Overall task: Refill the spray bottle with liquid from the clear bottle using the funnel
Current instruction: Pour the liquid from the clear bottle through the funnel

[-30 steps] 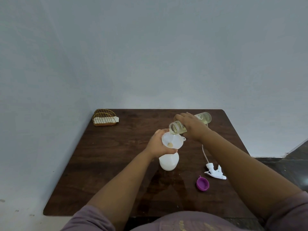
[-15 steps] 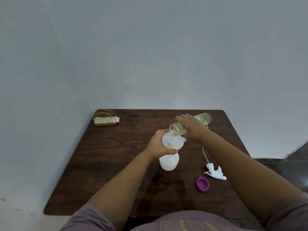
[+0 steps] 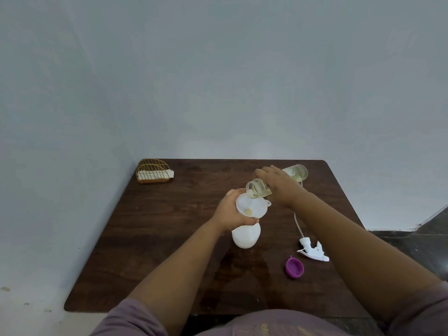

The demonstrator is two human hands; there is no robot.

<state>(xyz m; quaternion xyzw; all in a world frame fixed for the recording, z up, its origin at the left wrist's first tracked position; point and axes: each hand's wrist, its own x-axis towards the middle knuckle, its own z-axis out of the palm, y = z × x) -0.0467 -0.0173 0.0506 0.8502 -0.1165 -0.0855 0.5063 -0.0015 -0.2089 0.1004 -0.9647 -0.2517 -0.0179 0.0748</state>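
Note:
A white spray bottle (image 3: 245, 237) stands near the middle of the dark wooden table (image 3: 155, 238), its top off. A white funnel (image 3: 252, 205) sits in its neck, with yellowish liquid at the bottom of the cone. My left hand (image 3: 230, 210) grips the bottle's neck and the funnel's lower part. My right hand (image 3: 276, 183) holds the clear bottle (image 3: 297, 172) tipped almost level, its open mouth over the funnel's far rim. Pale yellow liquid lies along the clear bottle's lower side.
The white spray trigger head (image 3: 312, 249) with its dip tube lies on the table to the right. A purple cap (image 3: 294, 267) lies open side up in front of it. A gold wire holder (image 3: 154, 171) stands at the back left corner.
The clear bottle's mouth has dipped slightly lower toward the funnel. My left hand and the spray bottle have stayed in place.

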